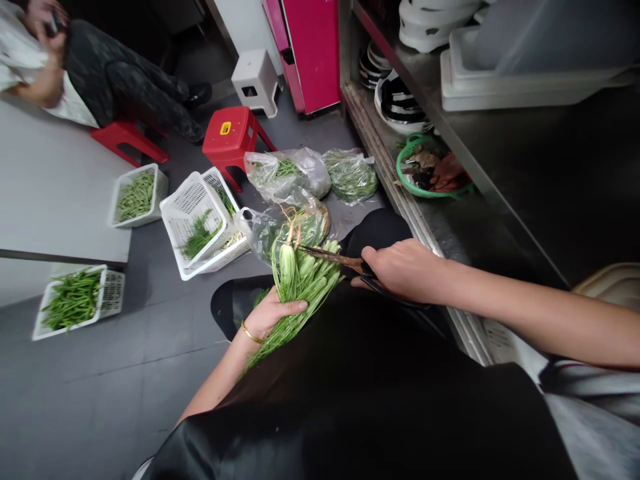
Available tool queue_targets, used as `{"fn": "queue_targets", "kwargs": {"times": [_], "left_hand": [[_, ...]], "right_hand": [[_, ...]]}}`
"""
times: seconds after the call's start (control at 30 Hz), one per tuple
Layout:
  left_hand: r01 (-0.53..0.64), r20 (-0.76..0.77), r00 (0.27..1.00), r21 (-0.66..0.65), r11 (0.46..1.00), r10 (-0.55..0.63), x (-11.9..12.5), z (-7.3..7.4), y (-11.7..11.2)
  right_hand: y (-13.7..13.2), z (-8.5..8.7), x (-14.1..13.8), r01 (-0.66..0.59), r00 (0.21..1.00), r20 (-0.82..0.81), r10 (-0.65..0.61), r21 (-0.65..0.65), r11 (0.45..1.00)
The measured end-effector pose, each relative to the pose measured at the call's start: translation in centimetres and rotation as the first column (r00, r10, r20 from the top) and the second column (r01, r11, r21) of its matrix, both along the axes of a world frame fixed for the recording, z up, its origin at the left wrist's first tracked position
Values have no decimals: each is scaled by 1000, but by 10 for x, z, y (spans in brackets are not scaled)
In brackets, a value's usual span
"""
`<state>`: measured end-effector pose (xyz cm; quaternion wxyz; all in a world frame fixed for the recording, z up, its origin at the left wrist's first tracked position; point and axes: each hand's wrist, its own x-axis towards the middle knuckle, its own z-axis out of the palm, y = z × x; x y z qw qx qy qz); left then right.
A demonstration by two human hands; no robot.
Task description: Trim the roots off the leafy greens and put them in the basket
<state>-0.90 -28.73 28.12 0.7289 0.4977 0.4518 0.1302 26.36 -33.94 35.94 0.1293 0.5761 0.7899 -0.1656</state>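
My left hand (270,313) is closed round a bunch of green stalks with pale buds (297,277), held over my black apron (360,393). A gold bangle sits on that wrist. My right hand (400,270) grips a pair of scissors (330,257); the blades point left and reach into the top of the bunch. Just beyond the bunch lies an open clear bag of the same greens (280,227).
On the grey floor stand white baskets of cut greens (136,197) (75,300) (200,223), two more plastic bags (350,175), and red stools (231,137). A steel shelf (450,220) with a green colander (425,170) runs along the right. Another person (100,73) sits at upper left.
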Motion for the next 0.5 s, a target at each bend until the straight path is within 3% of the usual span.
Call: {"fn": "queue_targets", "kwargs": {"times": [0.5], "left_hand": [[74, -16, 997, 28, 997, -74, 0, 1, 1]], "right_hand": [[3, -6, -4, -46, 999, 20, 44, 144, 989]]}}
